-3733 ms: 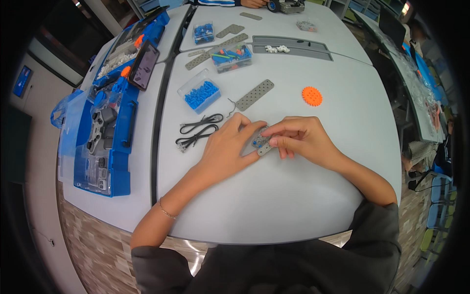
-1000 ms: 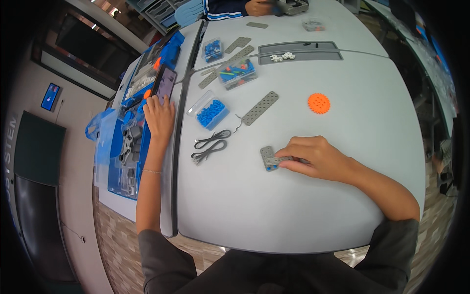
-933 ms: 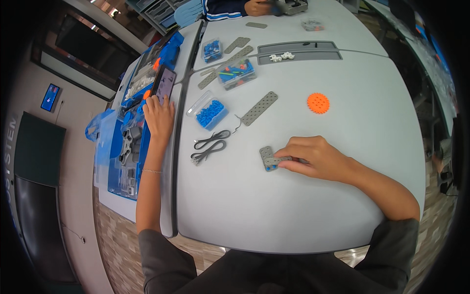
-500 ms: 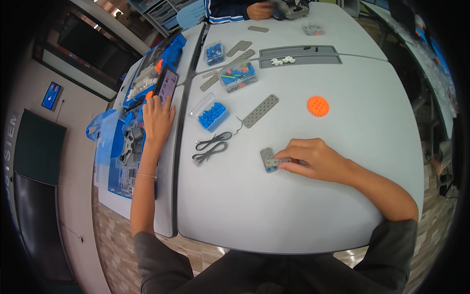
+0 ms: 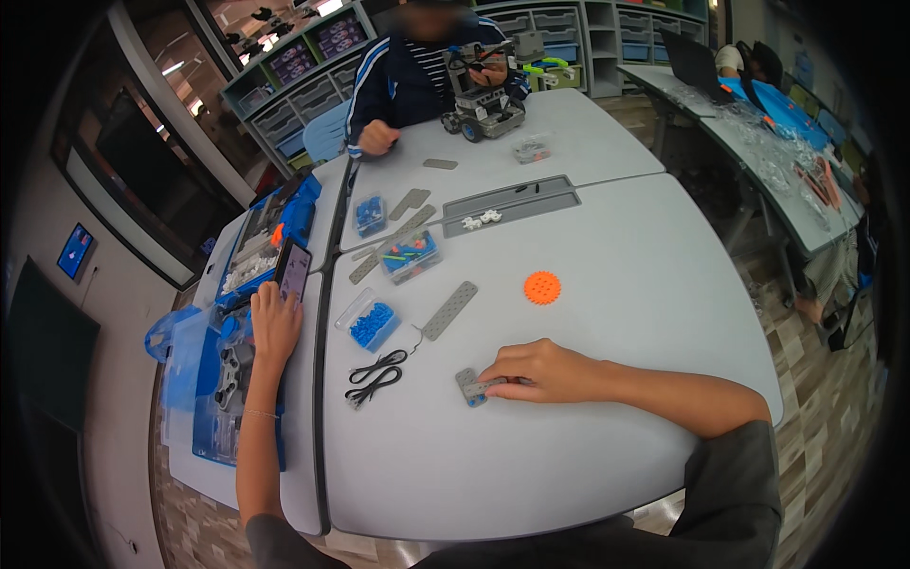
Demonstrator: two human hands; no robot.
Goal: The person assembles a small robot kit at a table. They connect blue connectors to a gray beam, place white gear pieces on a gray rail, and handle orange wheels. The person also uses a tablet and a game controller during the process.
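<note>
My right hand (image 5: 542, 372) pinches a small grey perforated building beam (image 5: 491, 385) between thumb and fingers. This beam lies across another short grey perforated plate (image 5: 467, 387), and bits of blue show where the two meet. Over on the left, my left hand (image 5: 275, 324) reaches to the lower end of a dark tablet-like device (image 5: 293, 270) with a lit screen. Its fingers are stretched out and touch the device's near edge. An orange gear (image 5: 542, 287) lies flat beyond my right hand.
Black cables (image 5: 376, 379), a box of blue pins (image 5: 372, 325), a long grey plate (image 5: 450, 311) and a mixed-parts box (image 5: 410, 256) lie between my hands. A blue kit tray (image 5: 204, 417) holds a controller (image 5: 230, 375). Across the table, another person handles a wheeled robot (image 5: 482, 109).
My view has tilted up, so the table sits lower and the other person with the robot shows more fully. Both my hands keep nearly the same places on their things.
</note>
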